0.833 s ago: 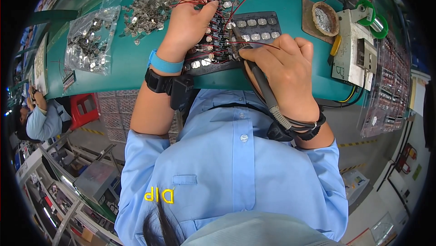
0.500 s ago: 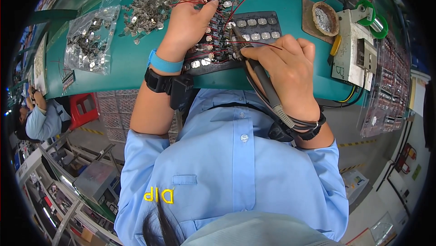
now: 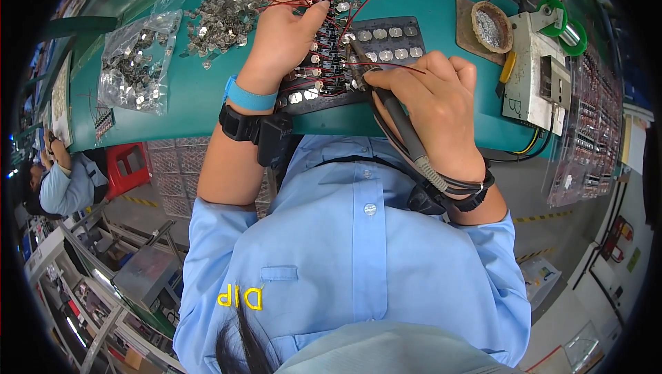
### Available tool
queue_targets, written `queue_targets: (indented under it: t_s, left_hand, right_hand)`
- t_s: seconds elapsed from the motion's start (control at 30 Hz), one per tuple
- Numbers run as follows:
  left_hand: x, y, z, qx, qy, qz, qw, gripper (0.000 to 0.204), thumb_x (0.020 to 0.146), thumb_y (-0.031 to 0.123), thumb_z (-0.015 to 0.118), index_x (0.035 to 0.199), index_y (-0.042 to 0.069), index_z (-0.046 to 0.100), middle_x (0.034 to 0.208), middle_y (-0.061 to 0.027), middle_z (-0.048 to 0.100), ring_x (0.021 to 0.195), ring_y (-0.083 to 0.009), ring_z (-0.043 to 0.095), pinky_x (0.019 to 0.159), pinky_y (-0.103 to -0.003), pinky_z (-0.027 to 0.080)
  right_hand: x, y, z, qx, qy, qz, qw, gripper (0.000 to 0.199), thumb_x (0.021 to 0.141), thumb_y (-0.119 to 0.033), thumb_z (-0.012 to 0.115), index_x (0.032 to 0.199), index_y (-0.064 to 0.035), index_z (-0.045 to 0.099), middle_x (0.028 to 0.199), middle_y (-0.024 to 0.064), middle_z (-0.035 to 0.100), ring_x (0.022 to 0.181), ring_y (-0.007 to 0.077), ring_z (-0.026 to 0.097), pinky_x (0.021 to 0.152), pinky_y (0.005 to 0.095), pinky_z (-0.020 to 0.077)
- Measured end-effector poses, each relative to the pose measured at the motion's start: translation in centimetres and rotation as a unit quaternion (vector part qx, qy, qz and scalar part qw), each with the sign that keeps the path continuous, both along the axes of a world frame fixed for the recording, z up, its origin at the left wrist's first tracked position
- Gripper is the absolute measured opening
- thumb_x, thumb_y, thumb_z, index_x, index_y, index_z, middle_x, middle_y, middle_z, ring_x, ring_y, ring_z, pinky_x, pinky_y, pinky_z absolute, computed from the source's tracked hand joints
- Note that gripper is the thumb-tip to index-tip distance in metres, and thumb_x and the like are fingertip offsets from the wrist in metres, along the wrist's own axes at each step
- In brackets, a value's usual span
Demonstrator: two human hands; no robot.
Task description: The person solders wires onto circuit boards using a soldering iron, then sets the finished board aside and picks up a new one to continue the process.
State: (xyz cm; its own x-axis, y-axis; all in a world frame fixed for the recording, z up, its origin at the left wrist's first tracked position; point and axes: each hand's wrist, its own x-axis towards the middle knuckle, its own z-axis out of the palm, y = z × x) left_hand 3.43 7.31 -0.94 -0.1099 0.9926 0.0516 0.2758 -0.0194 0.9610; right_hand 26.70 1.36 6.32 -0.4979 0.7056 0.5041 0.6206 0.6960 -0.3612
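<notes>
My left hand (image 3: 284, 39) grips the upper end of a narrow strip of small circuit boards (image 3: 332, 56) between thumb and fingers. Thin red wires (image 3: 364, 12) stick out from the strip. The strip lies across a black fixture plate (image 3: 393, 43) set with rows of silver metal tabs. My right hand (image 3: 441, 108) is closed around a soldering iron (image 3: 401, 117), its tip slanting up and left to the strip's right edge near the tabs. Whether the tip touches a tab is too small to tell. A cord runs from the iron back along my right wrist.
A heap of metal tabs (image 3: 224, 22) lies left of my left hand, beside a clear plastic bag (image 3: 134, 74) of more tabs. On the right stand a bowl of silvery bits (image 3: 491, 27), a white metal box (image 3: 534, 81) and a green solder spool (image 3: 554, 16). Another person (image 3: 65, 174) sits far left.
Almost nothing differs. The iron and my right hand have shifted very slightly left, while my left hand stays on the strip.
</notes>
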Motion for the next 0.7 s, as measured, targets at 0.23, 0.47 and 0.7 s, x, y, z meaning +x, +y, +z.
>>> queue_targets:
  t_s: [0.23, 0.47, 0.7]
  left_hand:
    - [-0.2, 0.4, -0.8, 0.04, -0.001, -0.006, 0.999, 0.051, 0.097, 0.025, 0.071, 0.138, 0.0, 0.056, 0.082, -0.008, 0.073, 0.06, -0.0108, 0.066, 0.056, -0.03, 0.053]
    - [-0.2, 0.2, -0.8, 0.047, 0.002, 0.003, 0.999, 0.048, 0.097, 0.025, 0.071, 0.134, -0.002, 0.06, 0.086, -0.0085, 0.073, 0.06, -0.0119, 0.065, 0.056, -0.03, 0.053]
    - [0.0, 0.3, -0.4, 0.035, 0.004, 0.003, 0.999, 0.051, 0.097, 0.025, 0.071, 0.137, -0.004, 0.057, 0.083, -0.0072, 0.071, 0.06, -0.0117, 0.064, 0.056, -0.031, 0.052]
  right_hand:
    - [0.8, 0.1, 0.3, -0.011, 0.02, -0.003, 1.0, 0.028, 0.072, -0.006, 0.082, 0.098, -0.0152, 0.076, 0.084, -0.0027, 0.071, 0.082, 0.0169, 0.059, 0.083, 0.0344, 0.0354]
    - [4.5, -0.1, 1.5, -0.008, 0.007, -0.07, 0.998, 0.029, 0.079, -0.003, 0.078, 0.105, -0.0147, 0.076, 0.089, 0.0021, 0.073, 0.079, 0.0207, 0.061, 0.081, 0.0358, 0.0414]
    - [8.8, -0.1, -1.5, -0.041, 0.12, -0.272, 0.954, 0.036, 0.086, 0.003, 0.076, 0.119, -0.0094, 0.074, 0.098, 0.0108, 0.075, 0.08, 0.0233, 0.069, 0.074, 0.0312, 0.0545]
